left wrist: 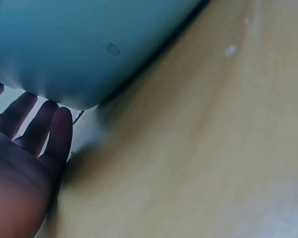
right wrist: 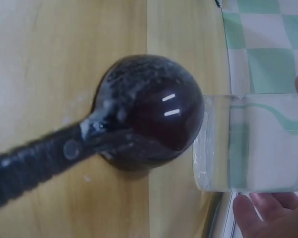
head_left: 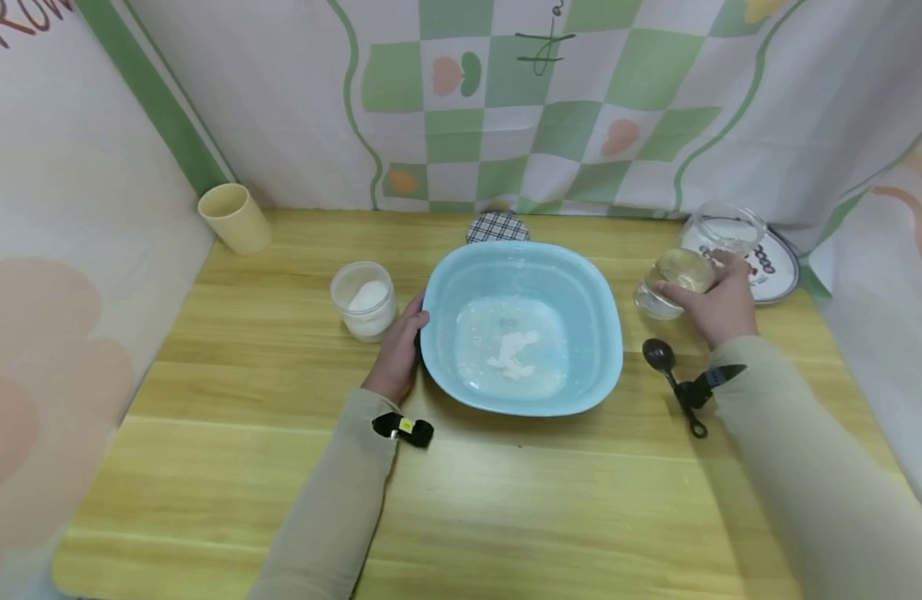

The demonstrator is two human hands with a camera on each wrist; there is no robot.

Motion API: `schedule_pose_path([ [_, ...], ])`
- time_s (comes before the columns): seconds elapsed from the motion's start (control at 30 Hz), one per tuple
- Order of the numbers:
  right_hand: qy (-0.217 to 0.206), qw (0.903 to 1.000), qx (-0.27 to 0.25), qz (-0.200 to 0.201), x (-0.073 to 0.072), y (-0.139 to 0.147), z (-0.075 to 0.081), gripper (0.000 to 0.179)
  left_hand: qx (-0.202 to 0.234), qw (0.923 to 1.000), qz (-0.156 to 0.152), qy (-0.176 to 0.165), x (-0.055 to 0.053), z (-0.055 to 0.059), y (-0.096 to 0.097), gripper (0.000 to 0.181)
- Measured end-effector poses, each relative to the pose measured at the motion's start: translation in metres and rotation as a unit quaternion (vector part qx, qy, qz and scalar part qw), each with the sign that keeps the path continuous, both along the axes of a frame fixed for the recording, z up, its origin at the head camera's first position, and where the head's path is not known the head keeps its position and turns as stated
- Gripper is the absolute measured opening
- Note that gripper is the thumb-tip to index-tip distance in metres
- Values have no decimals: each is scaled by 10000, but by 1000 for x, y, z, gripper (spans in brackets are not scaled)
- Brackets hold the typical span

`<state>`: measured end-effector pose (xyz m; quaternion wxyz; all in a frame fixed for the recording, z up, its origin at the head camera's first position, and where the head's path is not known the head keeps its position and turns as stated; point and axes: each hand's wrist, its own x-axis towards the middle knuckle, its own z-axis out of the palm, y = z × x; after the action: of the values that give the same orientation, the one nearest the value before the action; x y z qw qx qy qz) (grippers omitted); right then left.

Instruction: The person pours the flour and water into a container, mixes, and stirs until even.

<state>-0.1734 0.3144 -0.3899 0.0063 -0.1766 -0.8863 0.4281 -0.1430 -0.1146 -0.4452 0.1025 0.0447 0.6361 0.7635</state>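
A light blue basin [head_left: 521, 400] stands mid-table with white powder [head_left: 515, 354] on its wet-looking bottom. My left hand [head_left: 401, 346] holds its left side, thumb at the rim. In the left wrist view, the fingers [left wrist: 42, 124] reach under the basin's outer wall [left wrist: 89, 44]. At the right, my right hand [head_left: 724, 304] grips a clear glass cup [head_left: 656, 300] of clear liquid between thumb and fingers. The right wrist view shows this cup [right wrist: 258, 144] from the side. Nearer me lies a dark spoon [head_left: 659, 356], its rounded bowl [right wrist: 149, 111] large in that view.
Left of the basin is a clear jar of white powder [head_left: 365, 304]. A yellow cup [head_left: 236, 218] stands at the back left. Behind the basin lies a checked round pad [head_left: 498, 227]. A plate [head_left: 779, 283] at the back right bears another glass container [head_left: 731, 225]. Patterned cloth [head_left: 281, 108] hangs behind.
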Motion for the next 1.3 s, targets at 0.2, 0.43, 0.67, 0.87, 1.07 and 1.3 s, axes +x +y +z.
schedule_pose_path([
  [0.2,-83,10000,8,37,7,1,1,120,-13,10000,-10,-17,1,0,-2,60],
  [0.43,-131,9996,-135,201,23,5,-2,117,-5,10000,-27,23,0,1,-2,59],
  [0.67,95,9994,-4,332,47,8,-7,106,29,10000,-27,65,0,0,0,61],
  [0.87,222,9979,356,503,64,10,-7,93,80,9999,-48,82,0,0,0,59],
  [1.07,237,9944,674,780,77,14,-7,87,140,9998,-35,96,0,1,0,58],
  [1.3,74,9883,909,1225,92,16,-11,86,69,10000,-25,2,2,-1,1,58],
])
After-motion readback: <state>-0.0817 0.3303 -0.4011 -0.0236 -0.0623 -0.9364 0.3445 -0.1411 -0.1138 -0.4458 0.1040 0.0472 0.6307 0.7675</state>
